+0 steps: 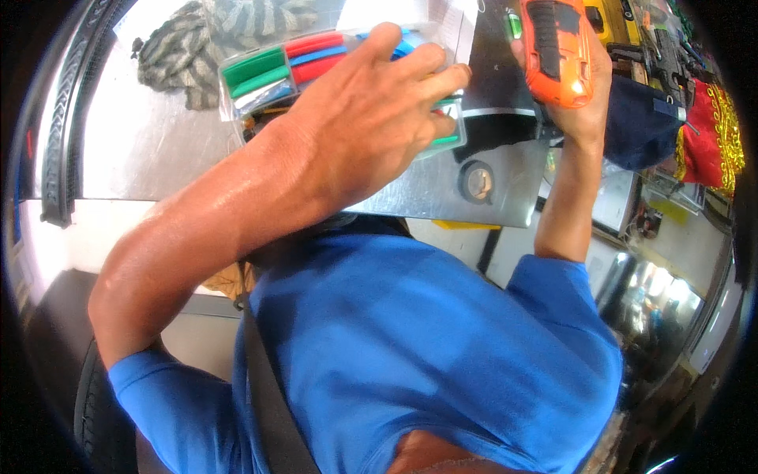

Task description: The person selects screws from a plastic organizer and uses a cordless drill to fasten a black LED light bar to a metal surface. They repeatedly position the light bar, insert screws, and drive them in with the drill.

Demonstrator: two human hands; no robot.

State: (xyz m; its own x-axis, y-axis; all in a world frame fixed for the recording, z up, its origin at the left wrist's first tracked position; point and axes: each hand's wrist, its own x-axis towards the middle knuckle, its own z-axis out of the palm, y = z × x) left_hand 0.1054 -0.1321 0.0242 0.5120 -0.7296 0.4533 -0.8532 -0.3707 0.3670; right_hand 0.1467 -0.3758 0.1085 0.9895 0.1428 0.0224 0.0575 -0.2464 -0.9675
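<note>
My left hand (371,118) bends its fingers over the right part of a clear plastic compartment box (229,104). The fingertips are partly hidden, so their exact hold is hard to see. Green tubes (257,73), red tubes (316,47) and blue pieces lie sorted inside, probably heat-shrink tubing. Farther right, my right hand (586,118) wraps around an orange hand tool (559,55) with black grip panels. Its far end runs out of the picture.
A metal-topped table (410,197) carries a roll of tape (476,182) near its front edge and a grey patterned cloth (178,59) at the far left. On the right lie a dark blue cloth item (639,126), a red cloth with gold trim (707,134) and a yellow tool (614,22).
</note>
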